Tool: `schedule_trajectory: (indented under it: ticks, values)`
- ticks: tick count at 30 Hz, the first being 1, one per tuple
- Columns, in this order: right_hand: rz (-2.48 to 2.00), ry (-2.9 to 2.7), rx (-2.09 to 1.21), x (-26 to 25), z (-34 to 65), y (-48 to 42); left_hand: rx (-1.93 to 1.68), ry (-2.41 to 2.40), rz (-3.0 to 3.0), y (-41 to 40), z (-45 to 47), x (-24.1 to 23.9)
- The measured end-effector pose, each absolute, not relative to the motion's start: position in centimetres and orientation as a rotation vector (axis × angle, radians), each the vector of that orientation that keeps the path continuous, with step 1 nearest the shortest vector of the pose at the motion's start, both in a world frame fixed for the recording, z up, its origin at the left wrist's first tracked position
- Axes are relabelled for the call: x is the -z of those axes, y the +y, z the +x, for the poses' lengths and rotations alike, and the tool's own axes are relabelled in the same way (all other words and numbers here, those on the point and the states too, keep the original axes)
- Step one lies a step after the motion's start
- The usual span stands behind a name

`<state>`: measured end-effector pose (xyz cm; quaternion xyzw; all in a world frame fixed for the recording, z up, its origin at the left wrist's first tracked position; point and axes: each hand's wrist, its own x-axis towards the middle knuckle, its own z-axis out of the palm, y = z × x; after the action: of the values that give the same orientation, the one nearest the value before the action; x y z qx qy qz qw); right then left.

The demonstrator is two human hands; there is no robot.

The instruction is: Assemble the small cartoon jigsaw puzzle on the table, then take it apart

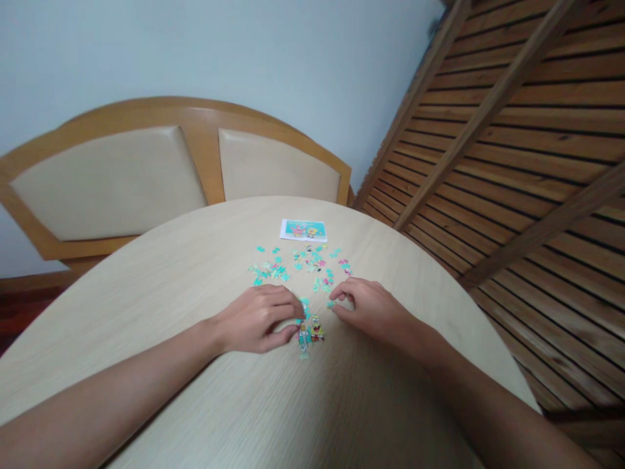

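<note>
My left hand (pixel 266 318) rests on the table with fingers bent and thumb apart. Its fingertips touch the left side of a small group of joined jigsaw pieces (pixel 304 335), teal with a pale figure, and partly cover its upper end. Against the right of that group lies a yellow cartoon-character section (pixel 316 329). To the right, my right hand (pixel 366 303) has thumb and fingertips pinched at a small teal-green puzzle piece (pixel 331 304), just above the tabletop or on it; I cannot tell which.
Loose puzzle pieces (pixel 267 270) lie scattered beyond my hands, mostly teal with some pink and yellow. Behind them is a reference picture (pixel 305 230) on white paper. The round wooden table (pixel 185 260) faces a padded bench back (pixel 205 163); slatted wood (pixel 488 163) slants at right.
</note>
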<state>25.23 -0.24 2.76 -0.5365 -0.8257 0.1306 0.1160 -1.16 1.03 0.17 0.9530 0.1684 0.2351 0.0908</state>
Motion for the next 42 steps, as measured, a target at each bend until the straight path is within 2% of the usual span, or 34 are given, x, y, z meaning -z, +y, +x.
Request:
schedule_trajectory:
  ticks: [6, 15, 31, 42]
  values:
    - [-1.541, -2.376, -0.471, -2.6, 25.2, -0.1, -0.662, 0.474, 2.825, 1.1, -1.1, 0.0]
    - [-1.307, -2.097, -0.926, -2.1, 23.8, -0.3, -0.617, 0.443, 2.804, 1.2, -1.3, -0.1]
    - [-1.260, -2.160, -1.015, -1.8, 23.3, -0.7, -0.633, 0.438, 2.801, 1.2, -1.3, 0.0]
    - [-1.227, -2.259, -0.891, -1.5, 23.3, -0.6, -0.622, 0.448, 2.815, 1.3, -1.3, 0.1]
